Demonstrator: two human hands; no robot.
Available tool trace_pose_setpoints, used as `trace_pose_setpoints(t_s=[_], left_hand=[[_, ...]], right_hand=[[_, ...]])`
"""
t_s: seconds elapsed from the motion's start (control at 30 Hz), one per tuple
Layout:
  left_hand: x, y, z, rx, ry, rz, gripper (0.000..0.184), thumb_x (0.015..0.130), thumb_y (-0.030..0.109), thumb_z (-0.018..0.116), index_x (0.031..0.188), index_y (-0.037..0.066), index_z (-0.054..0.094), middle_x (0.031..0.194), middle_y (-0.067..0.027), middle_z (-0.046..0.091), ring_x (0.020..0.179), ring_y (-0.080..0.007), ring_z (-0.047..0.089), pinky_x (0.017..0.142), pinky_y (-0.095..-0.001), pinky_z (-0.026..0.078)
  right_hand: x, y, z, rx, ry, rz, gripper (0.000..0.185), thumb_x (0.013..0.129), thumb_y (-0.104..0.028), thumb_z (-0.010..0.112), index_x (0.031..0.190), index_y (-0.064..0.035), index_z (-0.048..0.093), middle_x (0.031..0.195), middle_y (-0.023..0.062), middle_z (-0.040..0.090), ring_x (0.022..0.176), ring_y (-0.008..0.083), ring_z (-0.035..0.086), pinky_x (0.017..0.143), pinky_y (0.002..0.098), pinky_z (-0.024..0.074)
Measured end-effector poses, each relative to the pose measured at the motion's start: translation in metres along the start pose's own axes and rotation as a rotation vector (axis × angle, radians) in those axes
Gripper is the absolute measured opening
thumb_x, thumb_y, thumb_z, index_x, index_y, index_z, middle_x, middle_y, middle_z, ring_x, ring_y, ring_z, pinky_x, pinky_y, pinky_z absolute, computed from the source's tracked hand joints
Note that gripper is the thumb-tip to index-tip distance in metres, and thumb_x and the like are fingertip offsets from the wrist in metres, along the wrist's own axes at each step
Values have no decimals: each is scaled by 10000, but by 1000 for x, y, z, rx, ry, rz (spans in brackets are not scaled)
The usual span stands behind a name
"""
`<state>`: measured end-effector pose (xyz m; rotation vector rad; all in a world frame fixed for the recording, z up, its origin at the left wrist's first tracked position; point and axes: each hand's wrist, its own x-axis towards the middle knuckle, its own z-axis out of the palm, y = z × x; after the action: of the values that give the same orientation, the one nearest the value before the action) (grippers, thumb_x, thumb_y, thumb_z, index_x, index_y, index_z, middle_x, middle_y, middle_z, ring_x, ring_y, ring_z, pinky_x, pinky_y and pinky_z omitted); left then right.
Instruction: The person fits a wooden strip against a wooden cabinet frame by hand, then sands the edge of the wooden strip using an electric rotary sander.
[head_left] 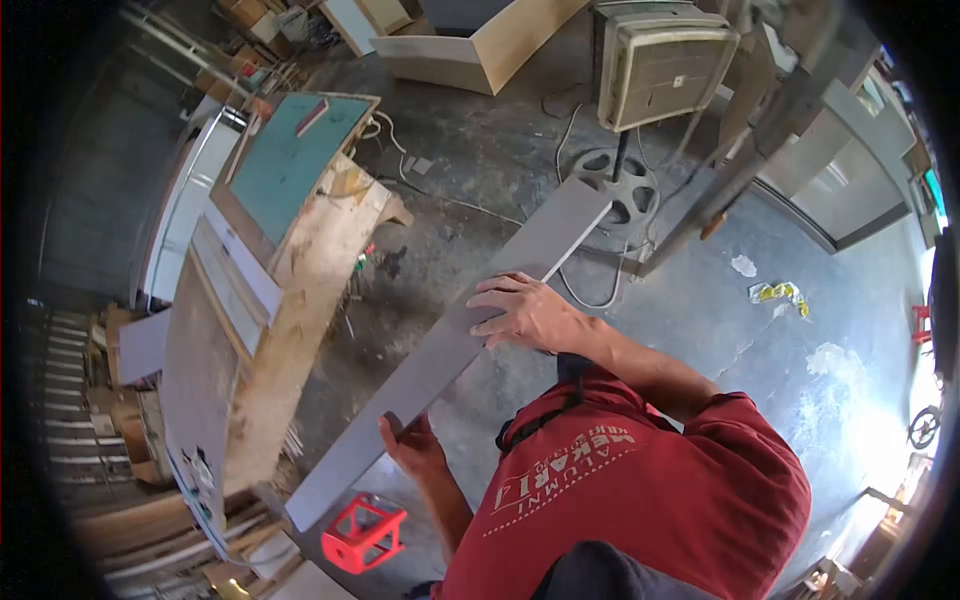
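"Spanning the view diagonally, a long, flat grey board (435, 368) lies in the hands of a person in a red T-shirt (650, 490) with pale lettering, above a grey concrete floor (700, 320)."

"How firm is the hold?"

"The left hand (415, 455) pinches one long edge, thumb on the upper face, fingers passing beneath. The right hand (525, 312) rests farther up, fingers spread across the surface; whether it also clasps the edge, I cannot tell."

"And around them?"

"A bright red plastic stool (345, 552) stands near the board's lower end. Its upper end overlaps, in view, the round grey spoked base (625, 190) of a boxy, pale-framed fan (665, 80). At left, a flat teal panel (295, 165) tops a stained wooden workbench (310, 290)."
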<state>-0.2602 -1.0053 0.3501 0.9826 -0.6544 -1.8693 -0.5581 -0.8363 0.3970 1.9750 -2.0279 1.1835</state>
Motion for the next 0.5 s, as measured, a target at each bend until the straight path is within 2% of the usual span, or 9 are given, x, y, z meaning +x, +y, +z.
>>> trace_pose_setpoints(t_s=[0.13,0.23,0.3,0.4,0.5], left_hand=[[79,0,70,-9,20,26,489,963,369,675,1328,62,567,1305,-114,640,1170,-278,639,949,-426,570],[113,6,117,-30,122,35,471,973,349,658,1323,48,565,1296,-127,645,1134,-288,659,943,-432,578],[149,5,145,7,125,52,485,970,357,658,1322,37,561,1285,-138,647,1128,-295,661,976,-458,564],[210,-1,169,-27,142,25,442,983,352,631,1304,53,576,1316,-123,627,1186,-294,616,999,-433,532],[272,-4,216,-72,196,-25,425,989,348,621,1299,62,576,1317,-115,621,1175,-289,619,987,-447,537]], right_hand=[[75,92,-6,27,-13,-19,288,827,-358,757,1055,-184,788,1274,59,646,1276,293,559,1061,453,457],[122,152,-9,49,-26,8,275,818,-352,761,1031,-181,791,1257,54,657,1256,292,572,1045,457,464],[155,197,-16,40,-30,12,263,812,-341,764,1017,-178,793,1247,51,663,1246,293,580,1039,459,466],[191,263,-27,-124,77,138,240,795,-234,777,1026,-169,782,1244,53,669,1227,308,592,1027,459,472],[227,333,-30,-270,169,308,299,804,-190,772,1100,-147,761,1263,87,659,1241,338,581,1043,461,465]])
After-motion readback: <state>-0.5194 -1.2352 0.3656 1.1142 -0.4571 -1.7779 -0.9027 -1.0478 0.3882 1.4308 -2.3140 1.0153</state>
